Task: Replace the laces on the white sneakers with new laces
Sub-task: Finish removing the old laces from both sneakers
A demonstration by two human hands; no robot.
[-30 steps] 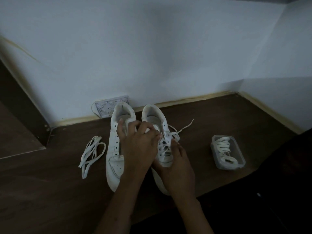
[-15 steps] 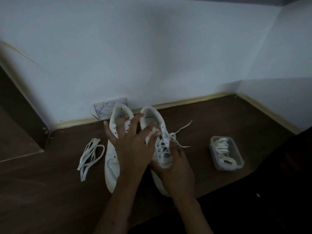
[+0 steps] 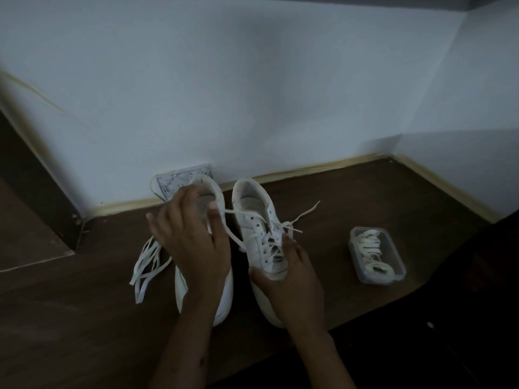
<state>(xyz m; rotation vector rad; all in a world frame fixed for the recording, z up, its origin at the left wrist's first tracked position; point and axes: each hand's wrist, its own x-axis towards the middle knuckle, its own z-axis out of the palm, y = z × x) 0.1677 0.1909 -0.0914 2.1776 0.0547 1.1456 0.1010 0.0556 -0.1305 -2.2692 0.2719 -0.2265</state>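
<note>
Two white sneakers stand side by side on the dark wooden floor, heels toward the wall. The left sneaker (image 3: 224, 293) is mostly covered by my left hand (image 3: 193, 242), which pinches one end of a white lace (image 3: 227, 220) and holds it stretched leftward from the right sneaker. My right hand (image 3: 289, 279) grips the toe and front lacing of the right sneaker (image 3: 252, 217), which is partly laced. The lace's other end (image 3: 306, 216) trails off to the right.
A loose bundle of white laces (image 3: 147, 262) lies on the floor left of the shoes. A clear plastic box (image 3: 393, 276) with coiled laces sits to the right. A patterned wall plate (image 3: 171, 183) is behind the shoes, and a dark wooden step (image 3: 33, 192) rises at far left.
My left hand has moved left and up from the right sneaker's tongue, drawing a lace end out with it. My right hand stays on the right sneaker.
</note>
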